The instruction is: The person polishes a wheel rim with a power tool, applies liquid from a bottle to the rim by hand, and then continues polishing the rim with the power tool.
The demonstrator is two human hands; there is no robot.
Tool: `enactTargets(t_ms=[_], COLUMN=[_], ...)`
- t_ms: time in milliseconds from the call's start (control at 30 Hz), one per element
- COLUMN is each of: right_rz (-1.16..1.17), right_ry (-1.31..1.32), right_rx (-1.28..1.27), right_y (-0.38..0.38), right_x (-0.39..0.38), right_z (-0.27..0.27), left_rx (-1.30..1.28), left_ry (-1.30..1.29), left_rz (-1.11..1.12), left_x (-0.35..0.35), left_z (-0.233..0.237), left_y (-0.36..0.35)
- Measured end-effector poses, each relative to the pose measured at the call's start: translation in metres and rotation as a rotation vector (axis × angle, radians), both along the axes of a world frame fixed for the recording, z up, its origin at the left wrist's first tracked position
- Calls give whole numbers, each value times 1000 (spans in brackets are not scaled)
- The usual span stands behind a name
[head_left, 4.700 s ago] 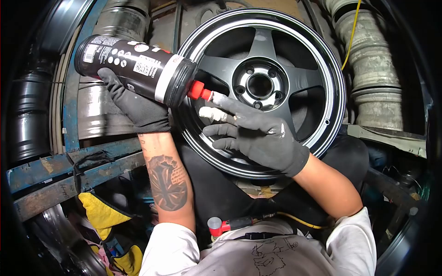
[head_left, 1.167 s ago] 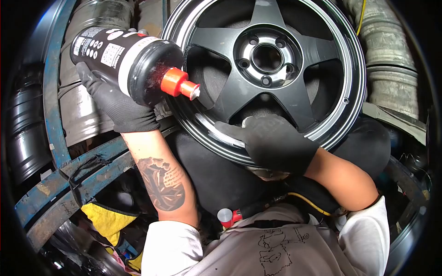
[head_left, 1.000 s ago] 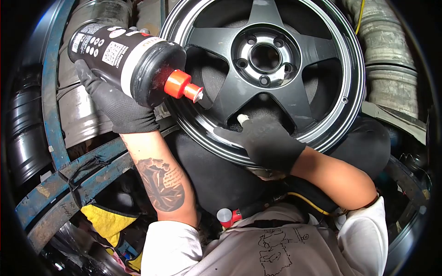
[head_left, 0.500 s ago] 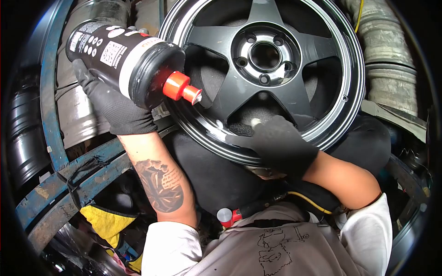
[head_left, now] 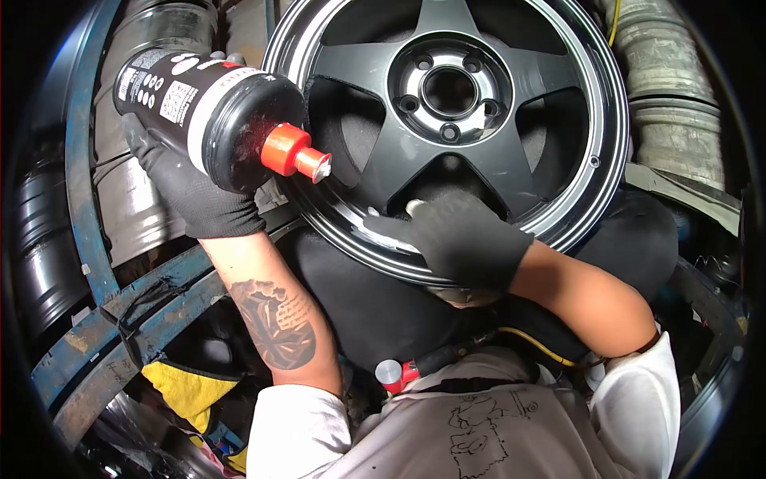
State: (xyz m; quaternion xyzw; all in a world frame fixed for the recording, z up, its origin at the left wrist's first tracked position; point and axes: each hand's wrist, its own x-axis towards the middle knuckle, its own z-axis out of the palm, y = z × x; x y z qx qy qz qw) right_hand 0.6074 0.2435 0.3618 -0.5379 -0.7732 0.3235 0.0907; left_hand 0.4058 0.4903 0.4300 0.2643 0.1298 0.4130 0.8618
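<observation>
Black bottle [head_left: 171, 104], held by your left hand's [head_left: 191, 188] wrapped fingers beside the wheel [head_left: 407, 152]; your right hand [head_left: 471, 239], half-curled, nothing visibly gripped, seems to be spreading white paste [head_left: 389, 231], calling for light, even rim strokes

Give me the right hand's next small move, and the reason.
Probably slide the dark-gloved right hand a little left along the lower rim of the glossy black five-spoke wheel: a white paste smear lies just beyond its fingers and looks unspread, while the left hand holds the black plastic bottle with the red nozzle.
</observation>
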Motion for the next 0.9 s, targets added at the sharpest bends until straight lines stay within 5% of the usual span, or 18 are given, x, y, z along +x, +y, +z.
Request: enactTargets(t_ms=[233, 667, 833, 900], right_rz=[15, -35, 131, 161], right_ry=[-5, 505, 435, 475], right_rx=[-174, -535, -605, -407], right_y=[17, 10, -5, -16], right_x=[7, 10, 25, 30], right_z=[0, 12, 5, -5], left_rx=[-28, 21, -26, -41], left_ry=[-112, -6, -72, -111], left_rz=[-102, -46, -97, -128], left_x=[8, -1, 7, 8], left_z=[-2, -5, 0, -1], left_y=[-4, 4, -6, -7])
